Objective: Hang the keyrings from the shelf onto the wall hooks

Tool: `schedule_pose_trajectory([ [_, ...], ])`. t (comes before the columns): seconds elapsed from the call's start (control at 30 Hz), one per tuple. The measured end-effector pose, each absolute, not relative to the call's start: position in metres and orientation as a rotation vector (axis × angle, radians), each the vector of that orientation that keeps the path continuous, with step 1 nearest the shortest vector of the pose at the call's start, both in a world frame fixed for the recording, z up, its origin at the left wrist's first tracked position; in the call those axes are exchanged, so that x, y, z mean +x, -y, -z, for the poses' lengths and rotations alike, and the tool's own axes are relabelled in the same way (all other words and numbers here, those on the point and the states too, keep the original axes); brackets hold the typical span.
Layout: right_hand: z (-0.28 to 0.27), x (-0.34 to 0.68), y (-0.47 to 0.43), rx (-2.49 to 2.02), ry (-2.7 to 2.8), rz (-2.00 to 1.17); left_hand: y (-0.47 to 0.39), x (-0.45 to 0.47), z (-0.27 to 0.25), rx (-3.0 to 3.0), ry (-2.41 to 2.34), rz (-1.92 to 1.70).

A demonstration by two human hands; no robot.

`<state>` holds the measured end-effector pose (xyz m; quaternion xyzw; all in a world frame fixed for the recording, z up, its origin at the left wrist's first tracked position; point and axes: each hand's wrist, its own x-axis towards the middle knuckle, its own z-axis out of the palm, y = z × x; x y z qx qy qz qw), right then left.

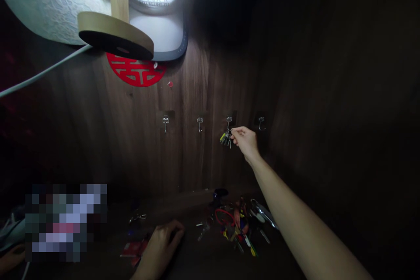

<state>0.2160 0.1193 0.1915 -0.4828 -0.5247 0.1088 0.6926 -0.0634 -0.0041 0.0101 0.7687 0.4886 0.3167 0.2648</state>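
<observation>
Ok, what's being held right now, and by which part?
The right hand pinches a bunch of keys at its top, where they gather. Nothing shows held in the left hand.

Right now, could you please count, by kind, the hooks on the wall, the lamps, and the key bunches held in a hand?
Hooks: 4
Lamp: 1
Key bunch: 1
Total: 6

brown wood-grained panel (183,162), silvery hooks (200,120), yellow tag (222,137), silvery keys (230,142), red emblem (141,79)
</observation>
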Motion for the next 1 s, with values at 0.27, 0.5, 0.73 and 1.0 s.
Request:
schedule_pose_trajectory([
  [0.27, -0.165, 0.209, -0.102, -1.077, 1.285, -0.213, 0.008, -0.069, -0.016, 2.082, -1.368, -0.874],
  [0.5, -0.121, 0.2, -0.074, -1.148, 1.472, -0.158, 0.004, -0.078, -0.014, 2.04, -1.547, -0.849],
  [0.73, -0.069, 0.182, -0.042, -1.223, 1.668, -0.295, 0.001, -0.087, -0.011, 1.995, -1.614, -0.874],
  [1.0, -0.018, 0.123, -0.004, -1.159, 1.871, -0.509, -0.013, -0.103, -0.014, 1.533, -1.452, -1.311],
])
